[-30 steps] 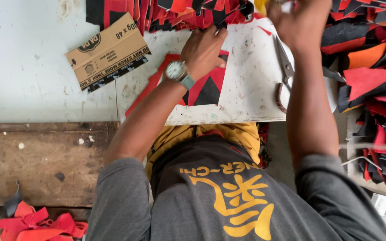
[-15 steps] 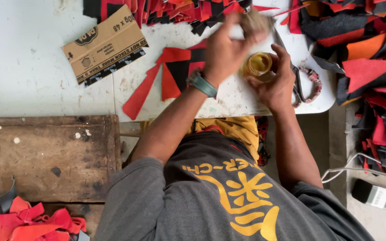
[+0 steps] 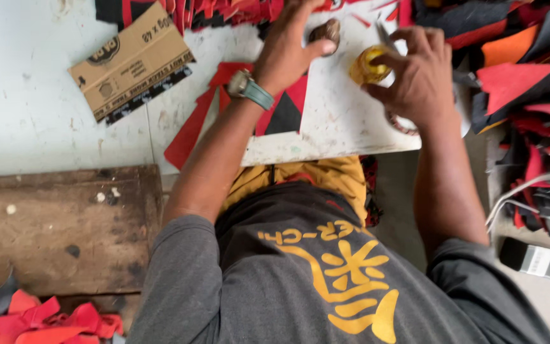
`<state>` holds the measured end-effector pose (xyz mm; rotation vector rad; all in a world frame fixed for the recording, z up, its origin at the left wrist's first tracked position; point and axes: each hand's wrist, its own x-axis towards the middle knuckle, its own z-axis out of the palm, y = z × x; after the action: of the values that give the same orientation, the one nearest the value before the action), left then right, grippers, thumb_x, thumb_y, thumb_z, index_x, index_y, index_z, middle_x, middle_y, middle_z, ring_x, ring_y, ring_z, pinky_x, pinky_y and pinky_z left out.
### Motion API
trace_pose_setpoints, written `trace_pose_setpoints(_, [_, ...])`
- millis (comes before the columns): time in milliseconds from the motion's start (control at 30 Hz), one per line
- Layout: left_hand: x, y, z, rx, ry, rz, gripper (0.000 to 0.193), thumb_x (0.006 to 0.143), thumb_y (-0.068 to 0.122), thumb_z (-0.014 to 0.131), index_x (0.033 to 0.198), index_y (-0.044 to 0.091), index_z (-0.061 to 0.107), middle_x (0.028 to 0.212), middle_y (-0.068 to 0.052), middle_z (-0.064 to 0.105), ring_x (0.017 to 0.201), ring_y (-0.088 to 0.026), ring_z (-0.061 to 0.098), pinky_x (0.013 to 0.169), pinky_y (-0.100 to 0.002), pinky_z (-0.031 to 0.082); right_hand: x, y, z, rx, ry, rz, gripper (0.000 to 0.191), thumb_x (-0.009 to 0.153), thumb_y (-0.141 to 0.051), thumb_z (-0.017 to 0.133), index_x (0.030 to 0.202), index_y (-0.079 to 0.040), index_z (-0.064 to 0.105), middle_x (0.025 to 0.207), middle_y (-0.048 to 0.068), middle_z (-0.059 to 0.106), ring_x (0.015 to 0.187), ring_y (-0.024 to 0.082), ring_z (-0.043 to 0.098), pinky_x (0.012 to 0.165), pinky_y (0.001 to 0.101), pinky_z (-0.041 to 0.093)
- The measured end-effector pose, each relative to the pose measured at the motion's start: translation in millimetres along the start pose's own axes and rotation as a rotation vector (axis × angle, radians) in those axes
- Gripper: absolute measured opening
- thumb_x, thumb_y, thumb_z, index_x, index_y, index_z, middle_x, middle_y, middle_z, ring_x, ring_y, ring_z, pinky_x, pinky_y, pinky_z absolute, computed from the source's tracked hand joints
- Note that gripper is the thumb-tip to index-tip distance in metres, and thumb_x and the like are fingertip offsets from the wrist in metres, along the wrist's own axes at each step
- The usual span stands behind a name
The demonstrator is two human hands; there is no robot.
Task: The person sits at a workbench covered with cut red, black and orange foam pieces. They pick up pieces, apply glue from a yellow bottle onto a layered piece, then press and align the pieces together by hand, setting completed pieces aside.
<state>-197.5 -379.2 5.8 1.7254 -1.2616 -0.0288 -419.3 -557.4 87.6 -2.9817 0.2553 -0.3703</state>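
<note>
Since half a second ago, the left hand [image 3: 291,44] has lifted off the small yellow jar [image 3: 367,65] and now sits just left of it, its fingers curled and pinching a brown, rounded lid-like piece [image 3: 326,30]. The right hand [image 3: 418,73] grips the jar from the right side, fingers wrapped around it. The jar stands on the white board [image 3: 345,121], near its far edge. Red and black cut pieces [image 3: 281,111] lie left of the jar under the left forearm, and a cardboard box [image 3: 132,60] lies well to the left. More coloured scraps [image 3: 529,76] pile up right of the jar.
</note>
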Motion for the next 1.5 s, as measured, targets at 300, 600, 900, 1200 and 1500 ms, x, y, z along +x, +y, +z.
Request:
trace_pose_setpoints(300, [-18.0, 7.2, -55.6, 0.265, -0.525, -0.203, 0.081, 0.055, 0.027, 0.103, 0.119, 0.001, 0.061, 0.132, -0.021, 0.055, 0.112, -0.04, 0.061, 0.095, -0.045, 0.05, 12.2, 17.9, 30.5, -0.062, -0.197, -0.03, 0.039, 0.082, -0.048, 0.084, 0.107, -0.018, 0.082, 0.144, 0.005, 0.058, 0.131, 0.035, 0.043, 0.104, 0.05, 0.036])
trace_pose_setpoints(600, [0.8, -10.9, -46.7, 0.164, -0.493, -0.138, 0.065, 0.055, 0.025, 0.102, 0.099, 0.002, 0.06, 0.098, -0.018, 0.07, 0.094, -0.037, 0.068, 0.081, -0.045, 0.054, 2.8, 5.3, -7.6, 0.046, -0.081, -0.057, 0.038, 0.081, -0.035, 0.087, 0.114, -0.016, 0.08, 0.148, 0.009, 0.057, 0.139, 0.035, 0.042, 0.11, 0.0502, 0.033])
trace_pose_setpoints(900, [-30.4, 27.4, -117.5, -0.378, -0.133, -0.032, 0.033, 0.099, 0.017, 0.09, 0.109, 0.003, 0.063, 0.101, -0.001, 0.067, 0.094, -0.012, 0.064, 0.087, -0.03, 0.055, -59.6, -7.0, -67.4, 0.677, 0.231, 0.132, 0.062, 0.091, -0.021, 0.089, 0.144, -0.017, 0.057, 0.139, 0.008, 0.057, 0.126, 0.024, 0.056, 0.105, 0.0361, 0.048])
trace_pose_setpoints(1200, [-57.5, 115.7, -84.1, -0.601, 0.073, -0.112, 0.031, 0.1, 0.02, 0.082, 0.119, 0.006, 0.061, 0.104, 0.001, 0.069, 0.092, -0.006, 0.065, 0.086, -0.026, 0.057, -46.5, -68.2, -41.0, 1.379, 0.224, 0.128, 0.11, 0.088, -0.008, 0.09, 0.17, -0.014, 0.016, 0.158, 0.018, 0.036, 0.137, 0.024, 0.058, 0.106, 0.0327, 0.056])
trace_pose_setpoints(1500, [-92.1, 146.5, -76.2, -0.612, 0.05, -0.187, 0.048, 0.093, 0.01, 0.081, 0.132, 0.005, 0.053, 0.12, -0.004, 0.067, 0.108, -0.009, 0.066, 0.093, -0.029, 0.06, -44.5, -109.6, -12.9, 1.581, 0.342, 0.251, 0.086, 0.106, 0.008, 0.07, 0.172, -0.009, 0.017, 0.156, 0.016, 0.053, 0.134, 0.022, 0.065, 0.114, 0.0363, 0.057])
